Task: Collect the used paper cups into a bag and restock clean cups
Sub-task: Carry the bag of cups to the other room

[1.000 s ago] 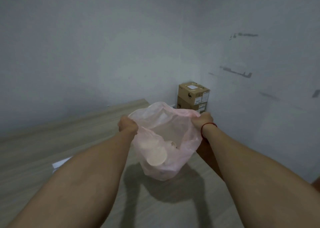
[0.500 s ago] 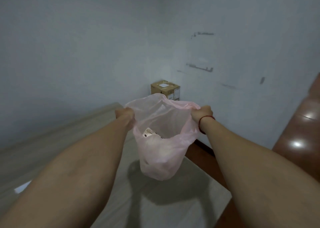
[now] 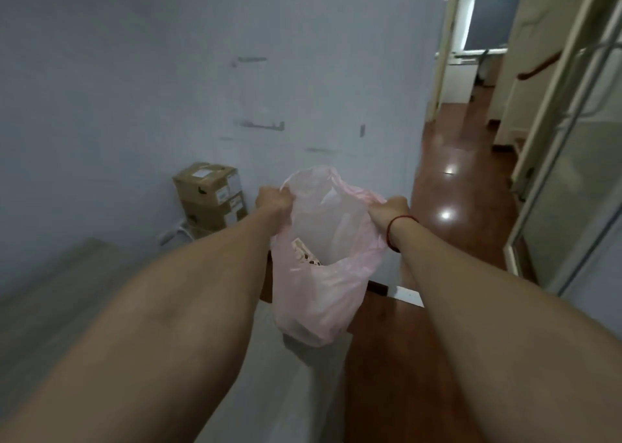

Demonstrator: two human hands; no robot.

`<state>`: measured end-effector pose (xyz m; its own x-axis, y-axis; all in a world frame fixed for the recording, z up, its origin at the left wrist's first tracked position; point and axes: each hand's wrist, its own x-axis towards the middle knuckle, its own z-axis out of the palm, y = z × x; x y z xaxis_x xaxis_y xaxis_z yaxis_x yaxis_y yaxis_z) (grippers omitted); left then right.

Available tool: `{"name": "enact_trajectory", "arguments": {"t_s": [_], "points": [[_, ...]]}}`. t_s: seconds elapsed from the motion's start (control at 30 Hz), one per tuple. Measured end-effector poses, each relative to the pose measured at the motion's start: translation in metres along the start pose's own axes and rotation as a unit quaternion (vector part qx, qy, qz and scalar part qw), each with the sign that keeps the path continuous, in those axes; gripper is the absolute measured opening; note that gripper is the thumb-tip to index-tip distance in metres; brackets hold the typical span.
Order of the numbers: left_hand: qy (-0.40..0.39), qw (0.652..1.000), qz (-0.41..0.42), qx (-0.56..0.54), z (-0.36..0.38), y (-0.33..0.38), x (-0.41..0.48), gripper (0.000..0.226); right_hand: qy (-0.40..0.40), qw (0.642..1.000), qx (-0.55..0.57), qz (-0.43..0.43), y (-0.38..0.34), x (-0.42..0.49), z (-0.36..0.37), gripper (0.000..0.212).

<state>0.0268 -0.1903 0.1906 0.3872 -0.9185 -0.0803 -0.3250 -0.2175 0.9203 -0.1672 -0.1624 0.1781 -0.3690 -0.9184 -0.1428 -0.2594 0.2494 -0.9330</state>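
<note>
A thin pink plastic bag [image 3: 323,284] hangs in the air between my hands, its mouth held wide. My left hand [image 3: 271,200] grips the bag's left rim and my right hand [image 3: 387,212], with a red string at the wrist, grips the right rim. Inside the bag a used paper cup [image 3: 304,255] with a patterned side shows through the opening; more shapes lie blurred at the bottom. The bag hangs past the right end of the grey table [image 3: 67,291], over the floor.
Stacked cardboard boxes [image 3: 210,195] stand against the pale wall beyond the table's end. Glossy red-brown wooden floor [image 3: 447,186] runs to the right toward an open doorway [image 3: 471,52]. A glass door with a metal frame [image 3: 565,159] stands at the right edge.
The view has swung to the right, from the table toward the hallway. Both hands keep their grip on the bag, which has left the tabletop and now hangs over the floor.
</note>
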Motion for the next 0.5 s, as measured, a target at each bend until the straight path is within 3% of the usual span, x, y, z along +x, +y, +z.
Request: {"name": "enact_trajectory", "arguments": {"t_s": [0.2,0.5], "points": [[-0.129,0.988,0.083,0.012,0.166,0.066,-0.037,0.025,0.08,0.996,0.017,0.021,0.046,0.05,-0.136,0.038],[-0.3,0.942,0.139,0.053,0.407,0.159,-0.155,0.033,0.216,0.971,0.056,0.083,0.132,0.087,-0.365,0.045]]}}
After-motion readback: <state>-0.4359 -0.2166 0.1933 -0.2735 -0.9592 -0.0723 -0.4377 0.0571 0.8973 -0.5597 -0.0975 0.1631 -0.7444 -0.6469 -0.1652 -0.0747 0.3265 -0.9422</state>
